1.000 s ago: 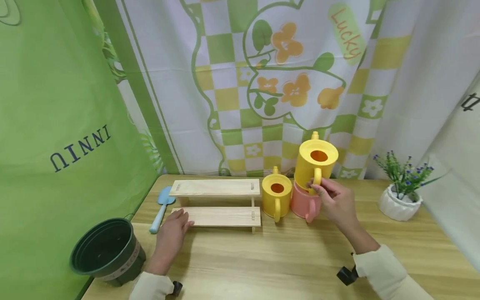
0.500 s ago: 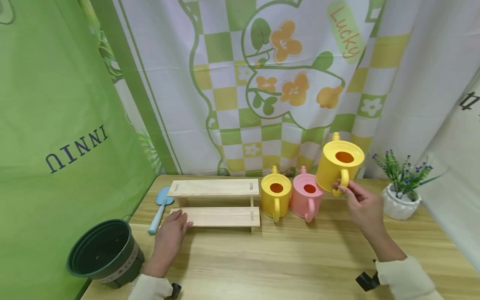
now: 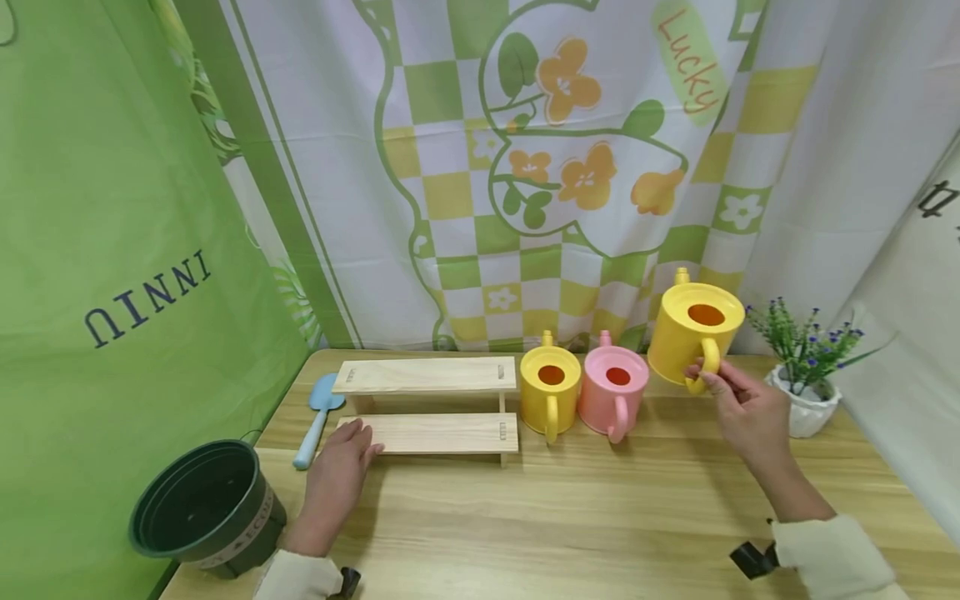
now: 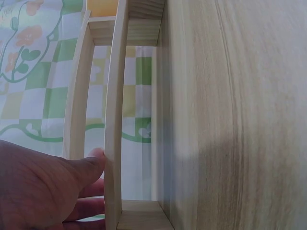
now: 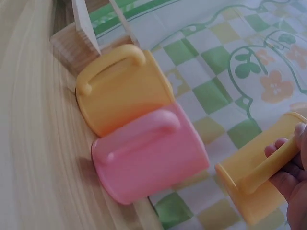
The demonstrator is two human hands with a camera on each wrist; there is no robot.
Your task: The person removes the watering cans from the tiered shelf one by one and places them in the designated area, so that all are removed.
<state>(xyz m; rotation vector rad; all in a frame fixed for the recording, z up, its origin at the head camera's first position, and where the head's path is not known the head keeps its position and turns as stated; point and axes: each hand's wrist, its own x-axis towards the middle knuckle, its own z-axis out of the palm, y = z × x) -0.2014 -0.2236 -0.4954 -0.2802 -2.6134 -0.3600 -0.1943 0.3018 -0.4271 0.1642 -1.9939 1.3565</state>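
In the head view, my right hand [image 3: 750, 410] grips the handle of a yellow watering can [image 3: 684, 346], held above the table at the right. The right wrist view also shows my fingers curled round this handle [image 5: 268, 167]. My left hand [image 3: 339, 467] rests on the left end of the lower board [image 3: 442, 433] of a two-tier wooden shelf. In the left wrist view, its thumb and fingertips lie against that board [image 4: 113, 120]. Between the shelf and the raised can stand a second yellow watering can [image 3: 542, 404] and a pink watering can [image 3: 606, 406], side by side.
A light-blue hand trowel [image 3: 318, 421] lies left of the shelf. The dark green plant pot [image 3: 247, 533] stands at the table's left edge. At the right is a white pot [image 3: 810, 415] with purple flowers. Curtains hang behind and to the left of the table.
My right hand has carried the yellow watering can rightward, from over the pink can to the right of it. My left hand has stayed on the shelf.
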